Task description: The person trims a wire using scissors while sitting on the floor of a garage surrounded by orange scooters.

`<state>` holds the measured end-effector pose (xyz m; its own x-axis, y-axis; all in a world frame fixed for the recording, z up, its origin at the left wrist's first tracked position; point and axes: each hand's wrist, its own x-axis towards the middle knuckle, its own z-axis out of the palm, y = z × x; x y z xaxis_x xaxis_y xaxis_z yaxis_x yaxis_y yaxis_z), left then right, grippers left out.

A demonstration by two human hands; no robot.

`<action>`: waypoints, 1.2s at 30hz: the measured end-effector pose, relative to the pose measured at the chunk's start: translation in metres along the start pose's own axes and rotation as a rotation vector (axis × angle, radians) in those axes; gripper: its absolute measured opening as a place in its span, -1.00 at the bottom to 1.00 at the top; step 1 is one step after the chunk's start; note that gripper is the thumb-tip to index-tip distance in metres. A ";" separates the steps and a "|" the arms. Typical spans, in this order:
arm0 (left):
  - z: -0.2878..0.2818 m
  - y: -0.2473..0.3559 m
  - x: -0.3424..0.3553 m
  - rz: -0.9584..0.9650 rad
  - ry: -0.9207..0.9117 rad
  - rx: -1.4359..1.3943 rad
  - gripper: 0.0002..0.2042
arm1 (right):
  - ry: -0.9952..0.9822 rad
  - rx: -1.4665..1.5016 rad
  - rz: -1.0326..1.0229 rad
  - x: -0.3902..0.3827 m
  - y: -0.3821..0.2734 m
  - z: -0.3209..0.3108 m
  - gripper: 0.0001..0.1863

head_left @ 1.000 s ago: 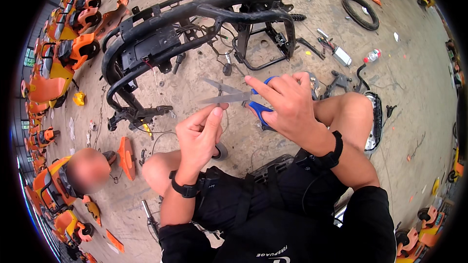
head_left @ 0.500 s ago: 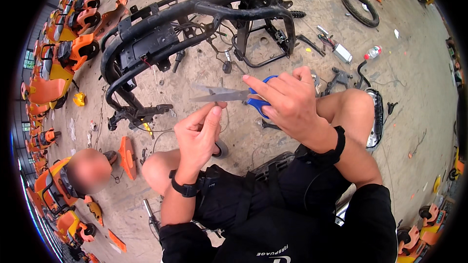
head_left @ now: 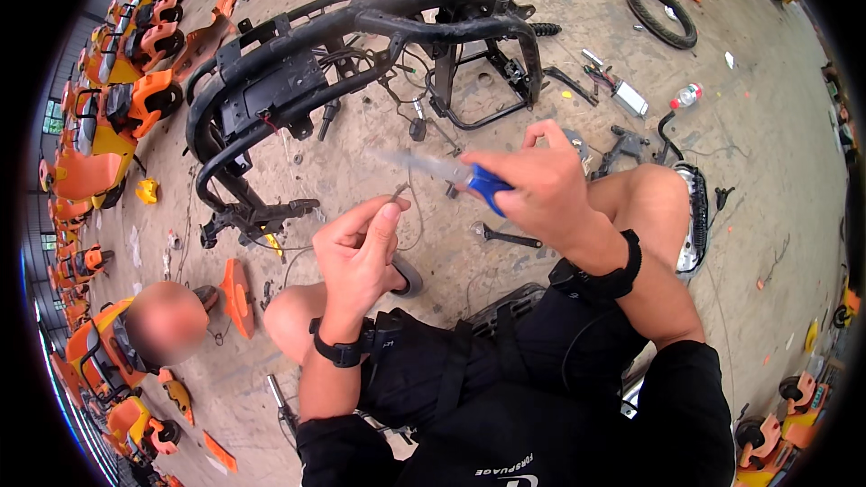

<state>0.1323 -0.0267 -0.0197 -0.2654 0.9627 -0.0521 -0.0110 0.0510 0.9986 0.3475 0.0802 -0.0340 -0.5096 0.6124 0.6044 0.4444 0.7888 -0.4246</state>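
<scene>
My left hand (head_left: 354,248) pinches a thin dark cable (head_left: 401,190) between thumb and fingertips, its short end sticking up past them. More of the cable seems to loop down toward the floor. My right hand (head_left: 548,188) grips a pair of scissors (head_left: 490,188) by the blue handles. Their blades point left above the cable end, look nearly together and are smeared by motion. Just beyond both hands a black tubular vehicle frame (head_left: 374,13) stands on the floor, with wiring (head_left: 386,81) hanging from it.
A wrench (head_left: 511,236) lies below my right hand. Farther right are a silver box (head_left: 629,98), a bottle (head_left: 687,96) and a tyre (head_left: 639,14). Orange and yellow vehicles (head_left: 86,176) line the left side; an orange panel (head_left: 236,298) lies near my left knee.
The scissor blades, spread apart near the cable before, have come closer together and lifted slightly off it. My left hand has shifted a little left and down, still pinching the cable.
</scene>
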 end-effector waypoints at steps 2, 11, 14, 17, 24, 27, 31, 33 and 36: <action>-0.006 -0.002 0.000 -0.025 -0.008 0.005 -0.81 | -0.017 0.191 0.294 0.010 0.001 -0.007 -0.62; 0.002 -0.006 0.003 -0.008 0.009 -0.006 -0.81 | -0.174 1.163 0.728 0.003 0.016 0.003 -0.30; 0.007 -0.007 0.003 0.013 0.032 0.024 -0.81 | -0.231 1.191 0.902 0.002 -0.005 0.012 -0.43; 0.006 -0.006 0.002 0.040 0.058 0.130 -0.83 | -0.067 0.478 0.375 0.008 -0.010 0.009 -0.49; 0.012 -0.001 0.005 0.171 0.036 0.385 -0.86 | -0.135 1.114 0.617 -0.001 -0.016 0.011 -0.39; 0.007 -0.010 0.005 0.134 0.016 0.324 -0.83 | -0.196 1.184 0.533 0.006 -0.012 0.016 -0.42; 0.000 -0.020 0.010 0.089 -0.044 0.254 -0.82 | -0.263 1.293 0.607 0.012 -0.015 0.013 -0.50; 0.008 -0.018 0.013 0.065 -0.010 0.218 -0.83 | -0.220 1.267 0.612 0.010 -0.012 0.016 -0.50; 0.010 -0.016 0.018 0.114 0.021 0.214 -0.83 | -0.201 1.247 0.606 0.013 -0.012 0.016 -0.49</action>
<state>0.1374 -0.0075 -0.0366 -0.2734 0.9598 0.0630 0.2237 -0.0002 0.9746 0.3240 0.0798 -0.0320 -0.6194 0.7832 0.0534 -0.2542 -0.1358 -0.9576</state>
